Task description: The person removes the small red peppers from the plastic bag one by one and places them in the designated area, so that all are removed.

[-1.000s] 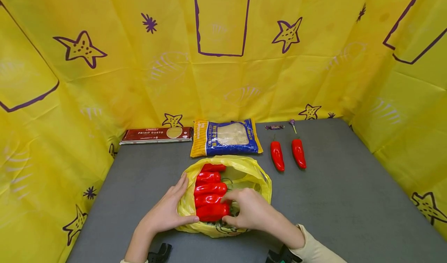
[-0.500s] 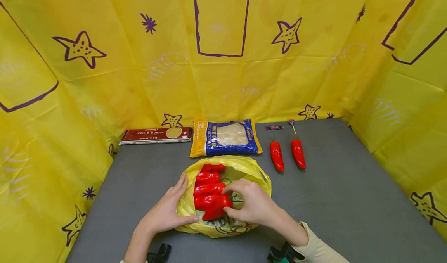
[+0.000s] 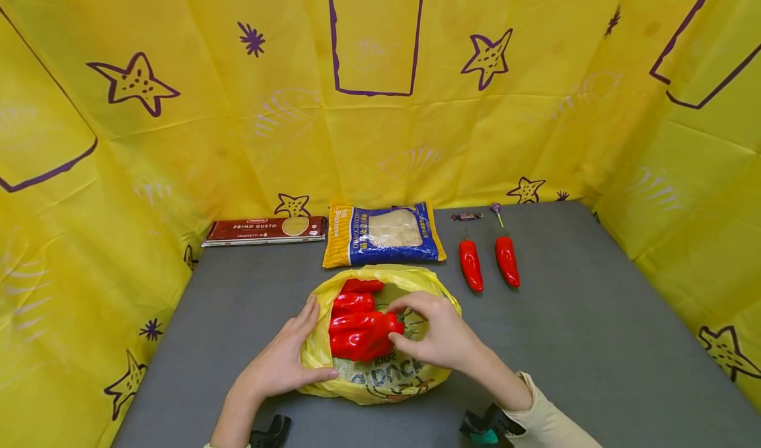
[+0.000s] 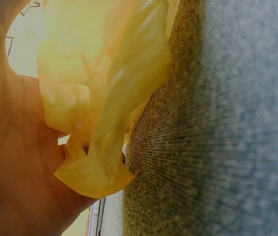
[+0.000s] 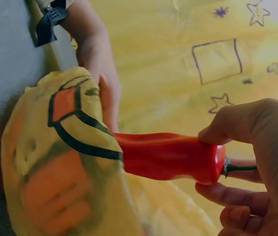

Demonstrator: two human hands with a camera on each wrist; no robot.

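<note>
A yellow plastic bag (image 3: 416, 273) lies with its mouth open towards me, several red peppers (image 3: 353, 302) side by side in its left part. My right hand (image 3: 436, 336) pinches one red pepper (image 5: 171, 155) between thumb and fingers at its stem end; the green stem points towards the palm. The held pepper's far end goes behind the bag's printed edge in the right wrist view. My left hand (image 3: 285, 362) rests spread along the bag's left rim, fingers extended and thumb along the front edge. A twisted bag handle (image 4: 104, 162) hangs before the left palm.
Behind the bag lie a brown spaghetti pack (image 3: 264, 230) and a blue and yellow pasta bag (image 3: 386, 235). To the right are two loose red peppers (image 3: 471, 266), a wrapped candy (image 3: 466, 217) and a lollipop (image 3: 498, 214). A yellow patterned cloth (image 3: 374, 137) borders the grey table (image 3: 594, 342).
My right hand has lifted the nearest pepper and moved it away from me over the other peppers, baring printed plastic at the bag's front. The left hand has stayed at the rim.
</note>
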